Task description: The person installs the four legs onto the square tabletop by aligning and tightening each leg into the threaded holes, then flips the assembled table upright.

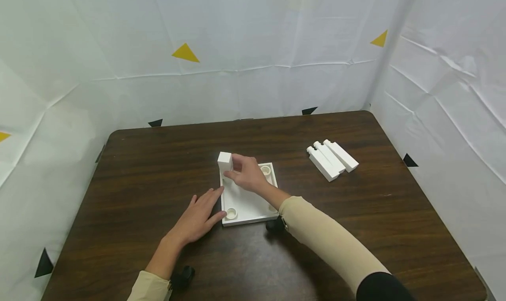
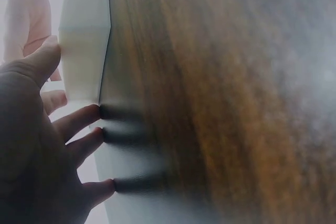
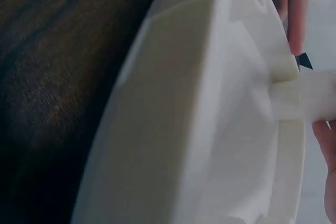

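Note:
A white square board (image 1: 247, 204) with a raised rim and round corner sockets lies on the table, looking like an upturned toy tabletop. At its far left corner stands a white square leg (image 1: 225, 161), upright, with my right hand (image 1: 249, 175) pinching it between thumb and fingers. The right wrist view shows the leg (image 3: 317, 95) meeting the socket at that corner; how deep it sits I cannot tell. My left hand (image 1: 196, 219) is spread along the board's left side, fingertips and thumb at its edge. In the left wrist view, the thumb touches the board's side wall (image 2: 84, 56).
Three more white legs (image 1: 332, 160) with round knobbed ends lie side by side at the right on the dark wooden table (image 1: 158, 169). White sheeting (image 1: 245, 37) with yellow and black triangles surrounds the table's back and sides.

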The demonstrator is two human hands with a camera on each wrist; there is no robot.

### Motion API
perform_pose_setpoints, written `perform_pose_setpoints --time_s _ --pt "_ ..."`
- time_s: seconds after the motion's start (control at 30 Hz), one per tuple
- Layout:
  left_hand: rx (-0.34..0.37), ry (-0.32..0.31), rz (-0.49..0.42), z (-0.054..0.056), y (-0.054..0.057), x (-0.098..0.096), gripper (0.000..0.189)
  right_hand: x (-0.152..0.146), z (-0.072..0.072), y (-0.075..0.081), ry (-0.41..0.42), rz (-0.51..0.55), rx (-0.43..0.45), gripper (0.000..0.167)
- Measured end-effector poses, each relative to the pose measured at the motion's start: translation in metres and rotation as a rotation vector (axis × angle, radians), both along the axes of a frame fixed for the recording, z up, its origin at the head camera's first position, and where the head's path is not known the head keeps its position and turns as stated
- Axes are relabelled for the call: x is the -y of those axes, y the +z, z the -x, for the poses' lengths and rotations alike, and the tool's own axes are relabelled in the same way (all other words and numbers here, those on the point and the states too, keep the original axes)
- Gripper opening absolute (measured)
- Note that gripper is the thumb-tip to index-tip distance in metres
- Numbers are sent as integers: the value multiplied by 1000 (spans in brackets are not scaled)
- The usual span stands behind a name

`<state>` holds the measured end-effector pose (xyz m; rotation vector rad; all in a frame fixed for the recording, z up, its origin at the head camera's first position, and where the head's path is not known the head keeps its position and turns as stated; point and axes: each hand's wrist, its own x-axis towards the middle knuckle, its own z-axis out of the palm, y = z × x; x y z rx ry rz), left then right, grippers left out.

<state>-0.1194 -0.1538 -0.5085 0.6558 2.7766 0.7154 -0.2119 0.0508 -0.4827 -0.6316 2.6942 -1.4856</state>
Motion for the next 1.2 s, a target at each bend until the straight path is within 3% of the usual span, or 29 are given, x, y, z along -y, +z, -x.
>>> perform_pose_setpoints --time_s 0.3,0.6,0.77,0.9,1.03,1.2 --pt "-21 -8 -11 -1 0 0 74 5 -4 -5 -69 25 -21 35" --pt "-1 -5 8 1 -3 2 75 4 -5 4 -22 34 43 37" --pt "-4 -7 15 2 -3 2 75 -3 -7 13 17 -8 63 57" --pt "-8 -9 12 2 -4 2 75 -21 -10 22 86 -15 66 72" --pt "-8 -7 5 1 -5 2 75 -51 -11 32 124 9 62 63" --pt "-17 -9 -1 1 -6 2 74 -98 -13 43 -28 -90 20 41"
